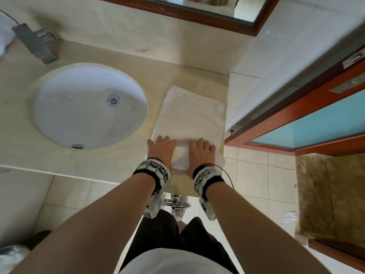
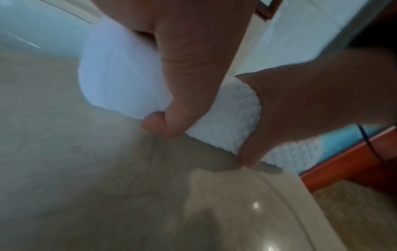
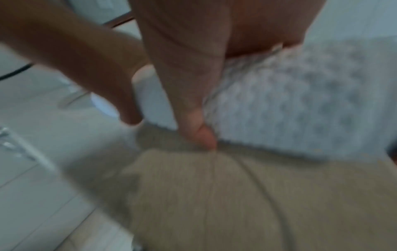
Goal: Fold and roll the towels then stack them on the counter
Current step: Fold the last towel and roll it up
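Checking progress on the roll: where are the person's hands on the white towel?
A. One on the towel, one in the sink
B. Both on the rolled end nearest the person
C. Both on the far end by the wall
B: the left hand and right hand grip the rolled near end of the towel, thumbs tucked underneath.

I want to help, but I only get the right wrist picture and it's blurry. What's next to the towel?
Observer: A round white sink is set in the counter, to the left of the towel.
Operator: Is the towel all rolled up?
Observer: No. The left hand and right hand hold a roll at the near end; the rest lies flat toward the wall.
Operator: What's on that wall?
Observer: A mirror with a wooden frame.
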A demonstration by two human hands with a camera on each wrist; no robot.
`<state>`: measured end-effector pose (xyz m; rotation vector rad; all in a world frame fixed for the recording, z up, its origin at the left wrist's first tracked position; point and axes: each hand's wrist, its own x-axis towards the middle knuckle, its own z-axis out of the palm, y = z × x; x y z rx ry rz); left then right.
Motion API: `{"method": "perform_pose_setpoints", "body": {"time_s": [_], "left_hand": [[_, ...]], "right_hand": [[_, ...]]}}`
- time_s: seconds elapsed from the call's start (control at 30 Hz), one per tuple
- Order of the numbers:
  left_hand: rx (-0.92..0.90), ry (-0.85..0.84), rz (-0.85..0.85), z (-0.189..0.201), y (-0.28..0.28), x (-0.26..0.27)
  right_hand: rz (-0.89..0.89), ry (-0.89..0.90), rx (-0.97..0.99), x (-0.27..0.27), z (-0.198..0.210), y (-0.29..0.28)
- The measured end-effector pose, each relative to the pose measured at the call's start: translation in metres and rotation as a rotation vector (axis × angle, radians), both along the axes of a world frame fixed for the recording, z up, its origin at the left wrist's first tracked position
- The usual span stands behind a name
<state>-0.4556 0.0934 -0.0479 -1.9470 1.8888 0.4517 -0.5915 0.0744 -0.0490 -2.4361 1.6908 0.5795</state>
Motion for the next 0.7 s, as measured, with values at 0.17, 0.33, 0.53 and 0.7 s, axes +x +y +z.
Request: {"method": "perform_pose_setpoints", "body": {"time_s": [0.17, 0.33, 0.53, 0.7], "left_hand": [[0.197, 0.024, 0.054, 0.003, -0.016, 0.002], [-0.16, -0.034, -0.066, 0.0, 0.002, -0.026], [0.013, 0.07, 0.092, -0.008, -0.031, -0.019], [0.113, 0.054, 0.056, -0.009, -0.049, -0.013]], "right_hand": [[-0.005, -0.076, 0.022, -0.005, -0.008, 0.008], [0.063, -0.022, 0.332, 0.002, 0.012, -0.042], [0.02, 0.02, 0.034, 0.009, -0.001, -0.029], [-0.026, -0.012, 0.127, 0.009, -0.015, -0.045]]}}
